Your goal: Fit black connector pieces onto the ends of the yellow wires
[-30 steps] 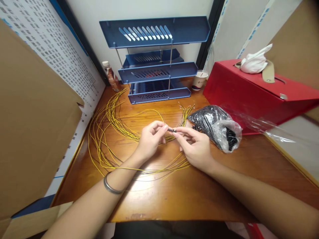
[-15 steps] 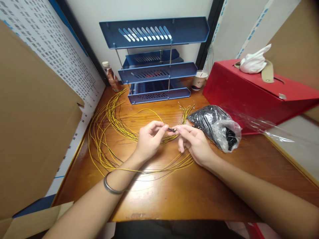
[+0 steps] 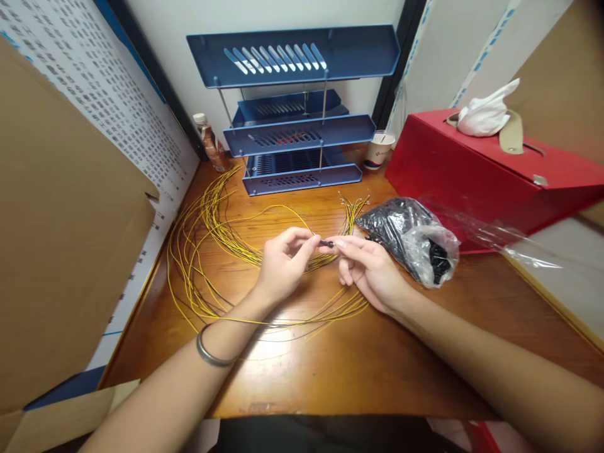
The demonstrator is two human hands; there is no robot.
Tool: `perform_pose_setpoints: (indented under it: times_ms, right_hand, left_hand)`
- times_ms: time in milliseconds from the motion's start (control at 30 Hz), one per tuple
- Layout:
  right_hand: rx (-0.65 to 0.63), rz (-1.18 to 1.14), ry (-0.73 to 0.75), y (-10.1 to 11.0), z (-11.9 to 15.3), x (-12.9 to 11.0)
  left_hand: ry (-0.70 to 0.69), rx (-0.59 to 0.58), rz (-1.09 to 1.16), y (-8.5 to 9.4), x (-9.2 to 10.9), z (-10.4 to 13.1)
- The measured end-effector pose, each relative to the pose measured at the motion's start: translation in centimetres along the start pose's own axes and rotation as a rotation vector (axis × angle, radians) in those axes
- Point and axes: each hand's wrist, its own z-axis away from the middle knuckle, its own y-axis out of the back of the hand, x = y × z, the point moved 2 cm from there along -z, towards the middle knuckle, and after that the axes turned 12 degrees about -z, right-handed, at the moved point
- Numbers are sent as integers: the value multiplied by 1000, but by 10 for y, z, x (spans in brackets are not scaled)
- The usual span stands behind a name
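Note:
Between the fingertips of both hands is a small black piece (image 3: 326,243), like a connector housing; its exact kind is too small to make out. My left hand (image 3: 287,259) pinches its left end, where a yellow wire (image 3: 302,219) runs in. Thumb and forefinger of my right hand (image 3: 370,267) close on the right end, the other fingers curled below. A loose coil of yellow and dark wires (image 3: 198,233) lies on the wooden table under and left of the hands. The bundled wire ends (image 3: 350,211) with small tips fan out beyond my right hand.
Right of the hands lies an opened clear plastic bag (image 3: 406,236) of small black parts. A red box (image 3: 472,170) with tissue on top stands behind it. At the back are a blue tray rack (image 3: 302,182), a paper cup (image 3: 378,151) and a bottle (image 3: 212,146). Cardboard (image 3: 61,220) rises at left.
The fingertips of my right hand have shifted slightly, and more of the black piece now shows between the hands. My left hand keeps its pinch. The view has tilted a little.

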Motion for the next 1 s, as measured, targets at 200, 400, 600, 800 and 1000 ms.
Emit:
perform_pose_setpoints:
  times_ms: [200,400,600,800,1000]
  right_hand:
    - [3,6,4,-2,2,-1]
    - [6,5,2,-3,2,-1]
    - [1,-94,-72,-3,2,-1]
    - [2,-135,-111,2,1,-2]
    - [16,-139,-128,1,0,-3]
  left_hand:
    - [15,-3,20,0,0,0]
    - [4,13,-6,1,0,0]
    - [-22,25,-59,4,-2,-1]
    - [-62,-5,-82,7,0,-1]
    - [-77,-29,-127,7,3,-2]
